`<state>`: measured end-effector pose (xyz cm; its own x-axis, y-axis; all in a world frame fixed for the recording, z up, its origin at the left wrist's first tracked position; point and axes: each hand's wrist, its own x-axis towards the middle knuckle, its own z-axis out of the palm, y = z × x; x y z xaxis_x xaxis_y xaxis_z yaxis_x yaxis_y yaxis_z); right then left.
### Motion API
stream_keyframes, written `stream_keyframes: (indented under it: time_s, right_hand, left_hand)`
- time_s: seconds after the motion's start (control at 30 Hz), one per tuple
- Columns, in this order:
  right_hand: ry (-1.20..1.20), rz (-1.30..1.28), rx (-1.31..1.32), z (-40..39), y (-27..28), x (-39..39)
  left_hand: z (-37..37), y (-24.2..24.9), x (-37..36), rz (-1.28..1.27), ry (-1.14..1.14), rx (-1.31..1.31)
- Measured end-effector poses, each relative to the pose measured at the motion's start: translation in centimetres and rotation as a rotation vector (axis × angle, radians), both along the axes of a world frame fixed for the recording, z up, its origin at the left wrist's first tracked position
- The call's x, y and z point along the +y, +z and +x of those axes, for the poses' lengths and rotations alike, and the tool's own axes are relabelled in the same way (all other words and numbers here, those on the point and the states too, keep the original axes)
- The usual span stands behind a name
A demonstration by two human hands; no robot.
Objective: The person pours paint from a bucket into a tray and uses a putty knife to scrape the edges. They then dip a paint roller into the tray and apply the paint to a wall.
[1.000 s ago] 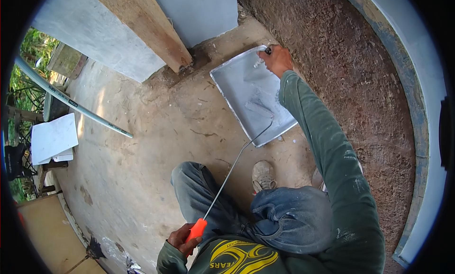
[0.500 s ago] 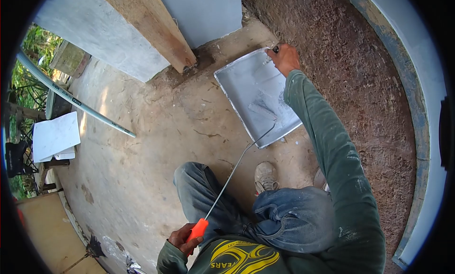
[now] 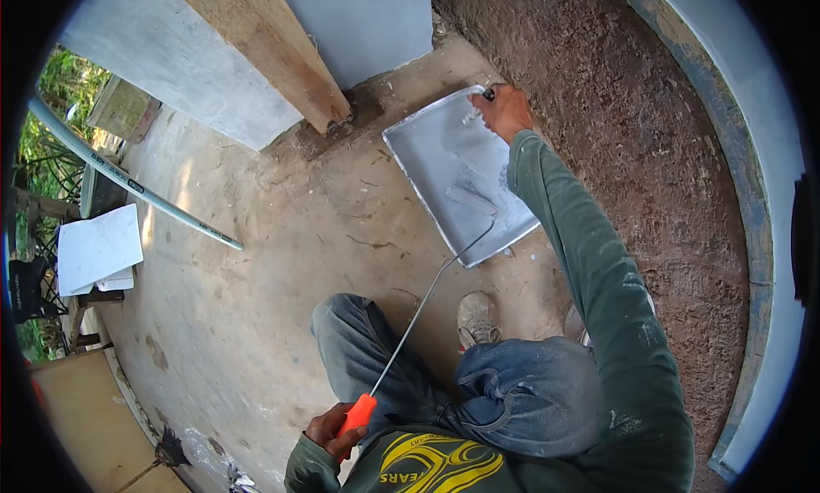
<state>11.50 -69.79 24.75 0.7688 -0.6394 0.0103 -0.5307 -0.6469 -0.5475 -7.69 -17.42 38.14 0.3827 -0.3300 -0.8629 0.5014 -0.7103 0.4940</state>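
My left hand (image 3: 336, 431) is closed around the orange handle of a paint roller (image 3: 406, 335), low in view near my lap. The roller's long bent metal rod runs up to the paint tray (image 3: 416, 180), where its paint-coated head (image 3: 468, 198) lies in the grey-white paint. At the tray's upper right corner, my right hand (image 3: 506, 111) is closed on what looks like a small paintbrush (image 3: 489, 93) with a black handle. Its whitish end points down over the tray. Fingers partly hide this tool. The tray rests on the floor.
A wooden post (image 3: 273, 49) stands by grey panels at the top. From the left, a hose (image 3: 162, 198) reaches over the concrete floor (image 3: 256, 305). White sheets (image 3: 101, 247) lie at far left. A rough brown wall (image 3: 649, 160) runs along the right side.
My right hand has shifted slightly left over the tray's corner, and more of the tool's whitish end shows. The left hand and the roller stay in place.
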Motion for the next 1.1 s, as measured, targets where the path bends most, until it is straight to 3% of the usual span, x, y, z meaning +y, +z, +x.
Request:
stream_keyframes:
  time_s: [0.03, 0.1, 0.17, 0.37, 0.43, 0.63, 0.73, 0.77, 0.83, 0.9, 1.0, 1.1]
  right_hand:
    - [-0.024, 0.188, -0.015, 0.1, 0.8, 0.2]
    - [-0.008, 0.157, -0.02, 0.1, 1.7, 0.0]
    - [0.0, -0.111, -0.001, 0.0, 0.3, -1.2]
    - [-0.037, 0.035, 0.057, 0.7, -1.8, -0.4]
    - [-0.01, 0.031, -0.075, 1.1, -1.1, -1.0]
    - [0.009, -0.131, 0.012, -0.2, -1.3, -0.4]
    - [-0.006, 0.137, -0.012, 0.6, 0.1, -0.6]
    - [0.001, 0.138, -0.018, 0.6, 0.0, -0.7]
    - [0.007, -0.119, 0.006, 0.4, -0.1, -1.2]
    - [0.021, -0.127, 0.04, 0.1, -0.6, -1.0]
    - [-0.027, 0.076, -0.017, 0.7, -1.6, -0.5]
    - [-0.038, -0.041, -0.037, 0.8, -0.2, -1.6]
  left_hand:
    - [0.0, 0.1, 0.1, 0.006, -0.005, 0.006]
    - [0.1, 0.1, 0.2, 0.004, -0.009, -0.011]
    - [-0.4, -0.4, 0.8, -0.007, 0.008, -0.026]
    - [-0.2, 0.0, 0.1, 0.005, -0.002, -0.003]
    - [-0.2, 0.0, 0.2, 0.022, 0.027, 0.006]
    - [-0.7, -0.9, 0.4, -0.027, 0.045, 0.007]
    - [-0.1, 0.0, 0.1, 0.003, 0.021, 0.017]
    - [-0.2, -0.1, 0.3, -0.004, 0.01, -0.006]
    - [-0.4, -0.4, 0.6, -0.014, 0.0, -0.035]
    - [-0.6, -0.8, 0.6, -0.025, 0.017, -0.012]
    - [-0.4, -0.1, -0.1, -0.014, 0.044, 0.011]
    - [-0.4, -0.3, 0.4, -0.012, 0.036, 0.005]
